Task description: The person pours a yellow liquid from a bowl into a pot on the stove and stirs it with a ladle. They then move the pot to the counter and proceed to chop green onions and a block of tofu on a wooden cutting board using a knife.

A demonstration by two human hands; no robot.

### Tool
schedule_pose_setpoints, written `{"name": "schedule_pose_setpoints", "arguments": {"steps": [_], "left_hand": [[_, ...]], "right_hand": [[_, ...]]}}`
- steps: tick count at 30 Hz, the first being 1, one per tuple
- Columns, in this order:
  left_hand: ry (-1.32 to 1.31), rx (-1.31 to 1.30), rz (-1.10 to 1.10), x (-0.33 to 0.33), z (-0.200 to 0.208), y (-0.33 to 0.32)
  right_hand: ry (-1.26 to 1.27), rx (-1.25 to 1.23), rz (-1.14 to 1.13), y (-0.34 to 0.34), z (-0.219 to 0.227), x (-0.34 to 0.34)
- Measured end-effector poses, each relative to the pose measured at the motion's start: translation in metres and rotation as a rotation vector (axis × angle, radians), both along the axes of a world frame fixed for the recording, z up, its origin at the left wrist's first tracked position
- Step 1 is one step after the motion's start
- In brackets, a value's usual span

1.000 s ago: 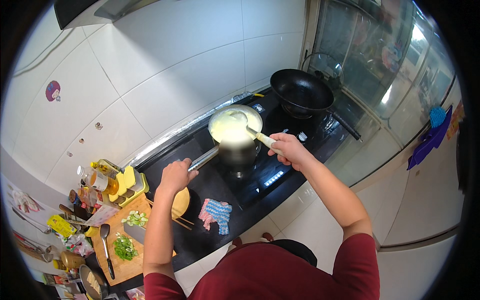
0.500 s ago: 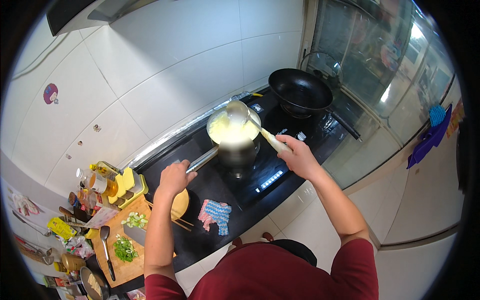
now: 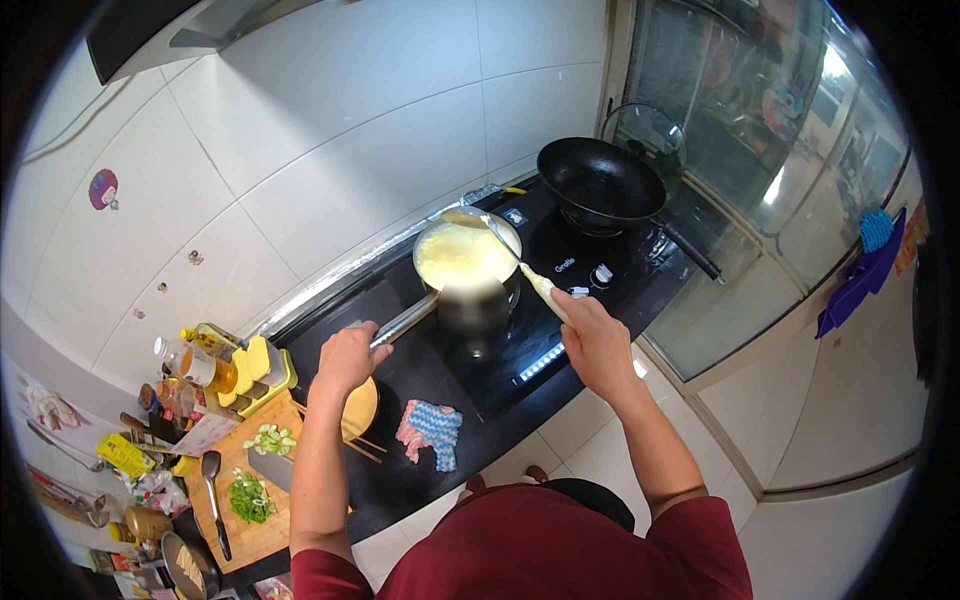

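Note:
A saucepan (image 3: 475, 312) with pale yellow, creamy liquid (image 3: 460, 255) stands on the black cooktop in front of me. My left hand (image 3: 349, 358) is closed round the metal end of its handle (image 3: 405, 321). In my right hand (image 3: 595, 340) is the pale handle of a ladle (image 3: 545, 288), its shaft slanting over the pan's right rim. The ladle's bowl lies at the far side of the pan, tilted and partly hidden in the liquid.
A black wok (image 3: 600, 182) sits on the cooktop's far right. Left are a cutting board (image 3: 243, 540) with chopped greens (image 3: 249, 497), a knife (image 3: 272, 467) and a spatula (image 3: 214, 505). Oil bottles (image 3: 200, 366) stand behind. A pink and blue cloth (image 3: 431, 433) lies on the counter's front.
The ladle's bowl has dropped from above the pan to its far edge. My right hand has moved slightly down and toward me. My left hand stays on the handle.

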State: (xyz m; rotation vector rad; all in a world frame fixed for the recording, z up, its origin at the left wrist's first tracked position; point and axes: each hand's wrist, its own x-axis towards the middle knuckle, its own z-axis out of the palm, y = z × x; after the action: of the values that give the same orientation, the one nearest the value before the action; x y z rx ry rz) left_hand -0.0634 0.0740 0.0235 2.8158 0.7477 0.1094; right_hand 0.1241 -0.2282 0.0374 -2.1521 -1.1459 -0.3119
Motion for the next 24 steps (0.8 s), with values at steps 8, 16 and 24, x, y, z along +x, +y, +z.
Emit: {"name": "schedule_pose_setpoints", "arguments": {"steps": [8,16,24], "left_hand": [[-0.005,0.002,0.011,-0.001,-0.004,0.001],[-0.006,-0.001,0.023,0.000,-0.003,-0.001],[-0.022,0.007,0.018,-0.001,-0.006,0.001]], "right_hand": [[0.008,0.069,0.008,-0.004,-0.004,-0.005],[0.033,0.100,-0.009,-0.010,-0.003,-0.007],[0.054,0.112,-0.022,-0.013,-0.005,-0.007]]}}
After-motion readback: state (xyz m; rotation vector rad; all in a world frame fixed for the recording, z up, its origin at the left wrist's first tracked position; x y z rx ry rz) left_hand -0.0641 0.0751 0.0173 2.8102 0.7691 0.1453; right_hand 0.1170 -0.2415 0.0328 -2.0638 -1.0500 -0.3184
